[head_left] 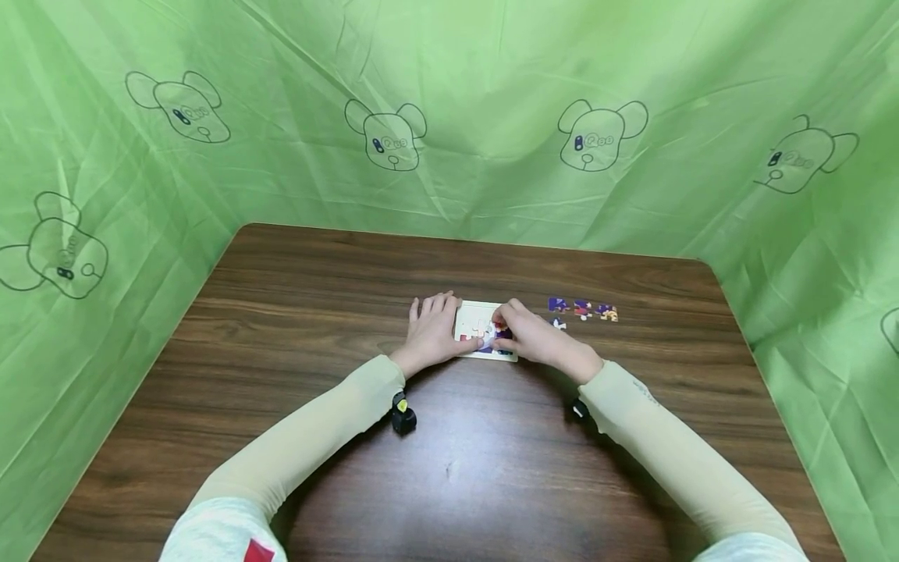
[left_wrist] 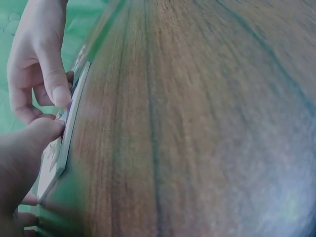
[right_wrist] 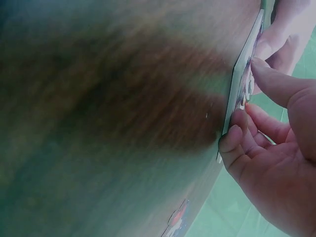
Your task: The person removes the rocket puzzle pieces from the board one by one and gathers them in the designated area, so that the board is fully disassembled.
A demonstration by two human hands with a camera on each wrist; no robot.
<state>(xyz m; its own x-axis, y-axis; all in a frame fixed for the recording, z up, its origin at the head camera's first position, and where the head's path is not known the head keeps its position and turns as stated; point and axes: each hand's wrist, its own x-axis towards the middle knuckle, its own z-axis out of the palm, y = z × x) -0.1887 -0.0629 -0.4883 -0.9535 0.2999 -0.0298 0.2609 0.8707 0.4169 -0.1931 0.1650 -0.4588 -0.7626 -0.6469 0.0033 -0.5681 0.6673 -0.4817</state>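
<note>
A jigsaw board (head_left: 469,309) with a pale rim lies flat on the table, partly filled with purple, red and white pieces. My left hand (head_left: 434,334) lies at its left side, fingers spread and thumb (left_wrist: 47,129) resting on the picture. Over the right part bends my right hand (head_left: 528,334), with curled fingers (right_wrist: 242,121) and thumb pinching a small puzzle piece (right_wrist: 248,90) at the board's surface. That piece is largely hidden by the fingers. In the left wrist view the two thumbs are close together above the board (left_wrist: 74,111).
Several loose puzzle pieces (head_left: 583,309) lie right of the board, one (head_left: 558,323) close behind the right hand. The brown wooden table (head_left: 337,281) is enclosed by green cloth (head_left: 485,195) at the back and sides.
</note>
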